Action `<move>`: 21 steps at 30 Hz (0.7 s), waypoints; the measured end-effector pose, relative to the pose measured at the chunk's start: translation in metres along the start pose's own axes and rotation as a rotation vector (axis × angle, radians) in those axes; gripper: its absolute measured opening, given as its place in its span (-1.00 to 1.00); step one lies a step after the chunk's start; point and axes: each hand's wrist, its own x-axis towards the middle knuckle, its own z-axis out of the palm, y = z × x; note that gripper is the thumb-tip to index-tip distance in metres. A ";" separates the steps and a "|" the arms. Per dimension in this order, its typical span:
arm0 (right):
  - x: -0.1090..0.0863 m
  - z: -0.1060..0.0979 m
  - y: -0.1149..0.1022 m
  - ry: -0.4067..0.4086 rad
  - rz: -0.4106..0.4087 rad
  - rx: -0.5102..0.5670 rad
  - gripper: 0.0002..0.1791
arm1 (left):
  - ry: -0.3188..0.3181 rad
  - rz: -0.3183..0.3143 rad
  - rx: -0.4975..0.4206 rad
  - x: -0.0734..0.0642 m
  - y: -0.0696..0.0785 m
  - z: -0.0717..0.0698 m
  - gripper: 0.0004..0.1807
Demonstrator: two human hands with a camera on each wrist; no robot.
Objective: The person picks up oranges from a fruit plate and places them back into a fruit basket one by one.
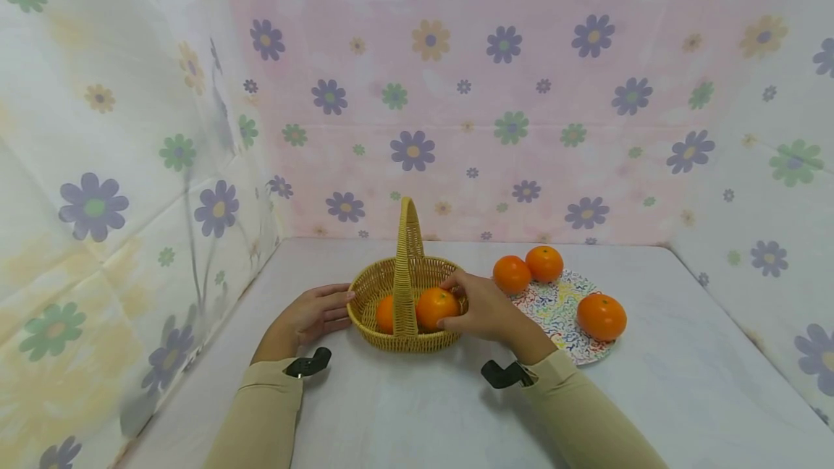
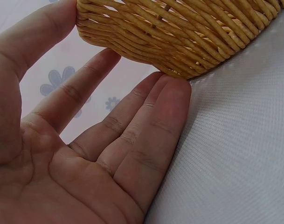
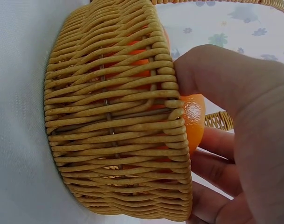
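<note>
A yellow wicker basket [image 1: 376,282] with a tall arched handle stands on the table, two oranges inside it. One orange [image 1: 384,315] lies left of the handle, partly hidden behind it. My right hand [image 1: 485,310] reaches over the right rim and holds the other orange [image 1: 438,307] between thumb and fingers, low in the basket. In the right wrist view the wicker wall [image 3: 118,116] covers most of that orange. My left hand [image 1: 319,315] is at the basket's left side, its extended fingers [image 2: 151,135] touching the wicker, thumb up at the rim.
To the right lies a round plate [image 1: 560,317] with a multicoloured squiggle pattern. Two oranges [image 1: 511,275] sit side by side at its back left, and a further orange [image 1: 601,317] at its right edge. Flowered cloth walls [image 1: 456,93] enclose the white table [image 1: 404,404].
</note>
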 end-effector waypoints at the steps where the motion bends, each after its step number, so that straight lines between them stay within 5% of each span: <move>1: 0.000 0.000 0.000 -0.003 0.001 -0.001 -0.38 | -0.001 -0.001 0.000 0.000 0.000 0.000 -0.25; 21: 0.000 0.000 -0.002 -0.048 0.022 0.000 -0.50 | 0.005 -0.002 -0.004 -0.001 0.000 0.000 -0.19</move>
